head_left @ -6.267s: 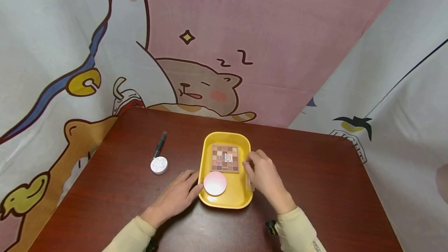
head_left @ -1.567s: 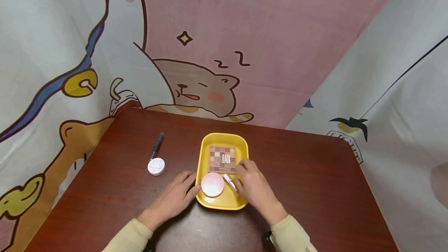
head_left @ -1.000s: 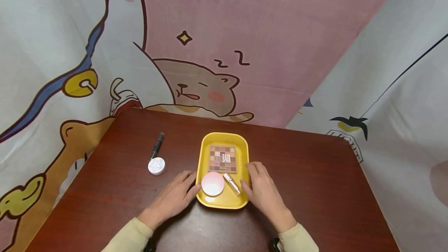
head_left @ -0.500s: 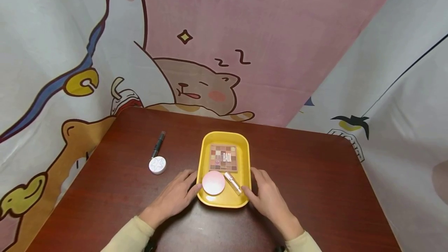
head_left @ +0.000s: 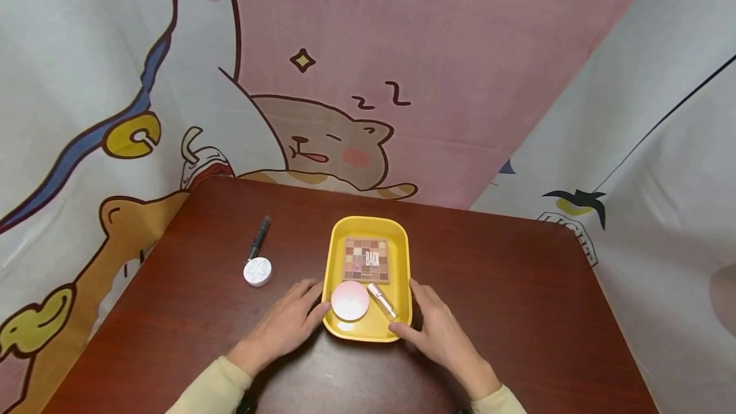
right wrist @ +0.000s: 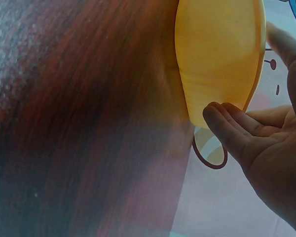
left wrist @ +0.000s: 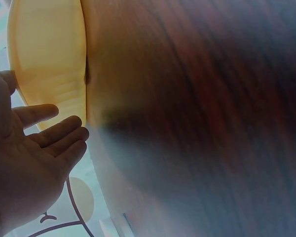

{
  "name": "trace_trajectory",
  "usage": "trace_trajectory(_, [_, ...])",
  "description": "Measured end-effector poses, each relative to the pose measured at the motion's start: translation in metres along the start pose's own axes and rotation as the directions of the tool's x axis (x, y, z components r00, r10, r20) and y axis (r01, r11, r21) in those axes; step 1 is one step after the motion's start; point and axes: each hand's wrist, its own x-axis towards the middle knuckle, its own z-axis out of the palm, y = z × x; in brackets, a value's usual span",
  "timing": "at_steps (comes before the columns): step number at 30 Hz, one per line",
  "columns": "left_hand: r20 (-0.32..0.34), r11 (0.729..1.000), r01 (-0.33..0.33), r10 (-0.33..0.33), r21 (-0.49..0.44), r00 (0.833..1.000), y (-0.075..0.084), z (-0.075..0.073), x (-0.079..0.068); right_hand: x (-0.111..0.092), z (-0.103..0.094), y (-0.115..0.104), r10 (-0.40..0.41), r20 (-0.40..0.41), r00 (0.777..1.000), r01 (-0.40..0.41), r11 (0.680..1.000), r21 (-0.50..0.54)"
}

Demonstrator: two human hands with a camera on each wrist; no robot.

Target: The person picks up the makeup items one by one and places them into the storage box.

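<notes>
I see table (head_left: 517, 312) under yellow tray (head_left: 368, 332); left hand (head_left: 290, 319) and right hand (head_left: 435, 323) flank it, fingers relaxed, unclenched, thumbs at rim. Inside tray: palette (head_left: 366, 260) at far end, pink disc (head_left: 350, 301) front left, slim tube (head_left: 382, 301) front right.

Head view: we see fairly bright, even light and crisp outlines.
Table (head_left: 489, 273): we note whitish glare at the near edge, soft shadow beneath left hand (head_left: 290, 321) and right hand (head_left: 439, 331).
Tray (head_left: 370, 329): we find a small highlight inside, near the front.
Left wrist view: we get dim output, wood grain blurred.
Right wrist view: we record dimness, speckled sheen upper left.
</notes>
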Motion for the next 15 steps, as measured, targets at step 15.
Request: trace_trajectory(15, [-0.019, 1.000, -0.010, 0.010, 0.002, 1.000, -0.0006, 0.0019, 0.0002, -0.0007, 0.0003, -0.0021, 0.071, 0.059, 0.996, -0.075, 0.995, 0.063])
